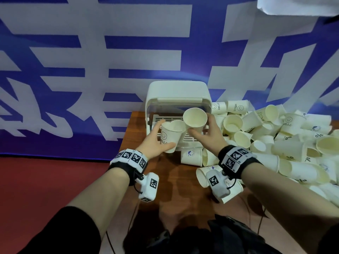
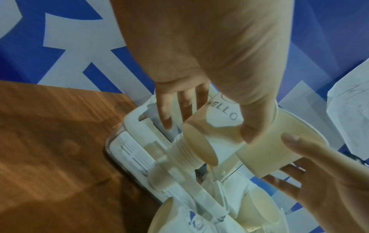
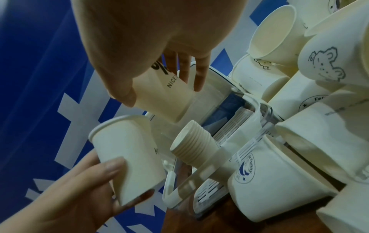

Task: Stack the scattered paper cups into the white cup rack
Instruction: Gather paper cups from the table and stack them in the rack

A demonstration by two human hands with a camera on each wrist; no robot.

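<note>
Nearest you, loose cups [image 1: 191,156] lie on the wooden table [image 1: 146,180] just in front of the rack, so there's little clear room low down. Your left hand [image 1: 155,143] has thumb and fingers wrapped round a smiley "HELLO" cup [image 1: 169,137], mouth tilted up. Your right hand [image 1: 209,133] pinches a second cup [image 1: 194,120] by its side wall, mouth toward you, its bottom pointing at the rack. The two cups look to be touching at the rims.

Beyond them the white cup rack [image 1: 177,94] sits at the table's back edge against the blue banner [image 1: 73,70], with a nested stack [image 3: 192,141] lying inside.

Risks, as I judge them: squeeze too hard and the thin paper wall buckles and won't nest; come in off-axis and the cup jams on the stack; your right forearm may sweep the big cup pile [image 1: 286,136] heaped on the right. Open room is on the left side; the rack's raised clear lid [image 3: 203,100] limits you above.
</note>
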